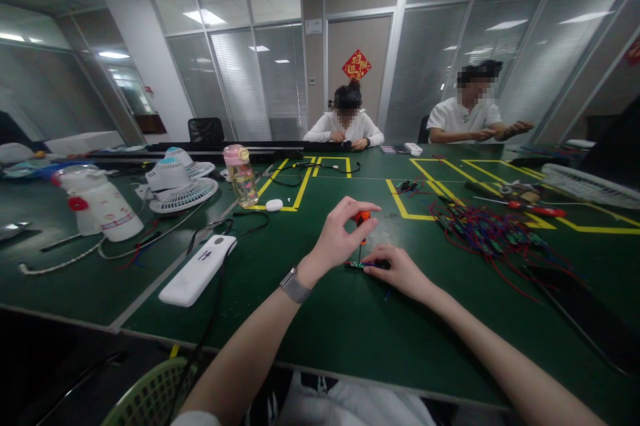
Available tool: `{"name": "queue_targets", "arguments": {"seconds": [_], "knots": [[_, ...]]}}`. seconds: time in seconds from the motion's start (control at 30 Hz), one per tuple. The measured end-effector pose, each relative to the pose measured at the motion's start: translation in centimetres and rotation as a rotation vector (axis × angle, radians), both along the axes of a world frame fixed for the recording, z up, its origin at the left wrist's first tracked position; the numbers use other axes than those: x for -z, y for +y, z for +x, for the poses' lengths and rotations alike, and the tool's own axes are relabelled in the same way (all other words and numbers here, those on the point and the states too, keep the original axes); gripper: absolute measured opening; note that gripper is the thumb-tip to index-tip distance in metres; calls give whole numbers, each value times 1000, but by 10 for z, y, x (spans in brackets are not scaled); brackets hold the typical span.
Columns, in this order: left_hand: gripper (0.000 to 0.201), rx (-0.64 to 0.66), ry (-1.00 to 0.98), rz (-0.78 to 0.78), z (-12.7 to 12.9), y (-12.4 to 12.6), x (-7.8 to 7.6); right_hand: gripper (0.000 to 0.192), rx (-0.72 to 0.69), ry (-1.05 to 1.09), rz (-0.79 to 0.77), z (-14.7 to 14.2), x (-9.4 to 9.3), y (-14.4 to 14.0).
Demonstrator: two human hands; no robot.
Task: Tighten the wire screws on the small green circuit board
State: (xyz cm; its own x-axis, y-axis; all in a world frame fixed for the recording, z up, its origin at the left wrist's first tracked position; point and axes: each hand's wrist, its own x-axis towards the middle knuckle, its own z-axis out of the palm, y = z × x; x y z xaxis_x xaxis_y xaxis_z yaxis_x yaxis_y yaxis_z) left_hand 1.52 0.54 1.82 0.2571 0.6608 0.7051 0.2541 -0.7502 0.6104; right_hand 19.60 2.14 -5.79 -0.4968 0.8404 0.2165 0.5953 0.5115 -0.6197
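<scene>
An orange-handled screwdriver (363, 238) stands upright, its thin shaft pointing down at a small green circuit board (354, 265) on the green table. Around the top of its handle curl the fingers of my left hand (343, 229), partly hiding it. My right hand (397, 267) pinches the right end of the circuit board and holds it against the tabletop. Dark wires show beside and below these fingers. A watch with a grey band sits on my left wrist.
Tangled boards with red and blue wires (493, 229) lie at right, near a red-handled screwdriver (537, 208). Leftward are a white power bank (199, 271), a pink-lidded bottle (241, 176), fan parts (183, 189) and a white jug (107, 206). Two people sit across the table.
</scene>
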Motion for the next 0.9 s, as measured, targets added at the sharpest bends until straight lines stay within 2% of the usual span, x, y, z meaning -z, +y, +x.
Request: {"name": "queue_targets", "arguments": {"seconds": [0.13, 0.2, 0.27, 0.4, 0.47, 0.57, 0.67, 0.83, 0.9], "knots": [[32, 160, -73, -113, 0, 1, 0, 19, 6, -9, 5, 0, 0, -1], [32, 196, -104, -146, 0, 2, 0, 19, 11, -10, 8, 0, 0, -1], [26, 115, -102, -102, 1, 2, 1, 19, 13, -10, 9, 0, 0, -1], [12, -151, -76, 51, 3, 1, 3, 18, 8, -10, 8, 0, 0, 0], [19, -146, -66, 58, 3, 0, 4, 18, 3, -6, 6, 0, 1, 0], [32, -13, -101, 5, 4, 1, 5, 18, -7, -5, 4, 0, 1, 1], [31, 67, -154, -68, 5, 3, 7, 18, -11, -4, 2, 1, 2, 2], [19, -86, -132, 15, 5, 2, 6, 17, -3, 17, 1, 1, 3, 1], [20, -97, -124, 14, 4, 1, 5, 17, -2, 18, 2, 1, 3, 1]]}}
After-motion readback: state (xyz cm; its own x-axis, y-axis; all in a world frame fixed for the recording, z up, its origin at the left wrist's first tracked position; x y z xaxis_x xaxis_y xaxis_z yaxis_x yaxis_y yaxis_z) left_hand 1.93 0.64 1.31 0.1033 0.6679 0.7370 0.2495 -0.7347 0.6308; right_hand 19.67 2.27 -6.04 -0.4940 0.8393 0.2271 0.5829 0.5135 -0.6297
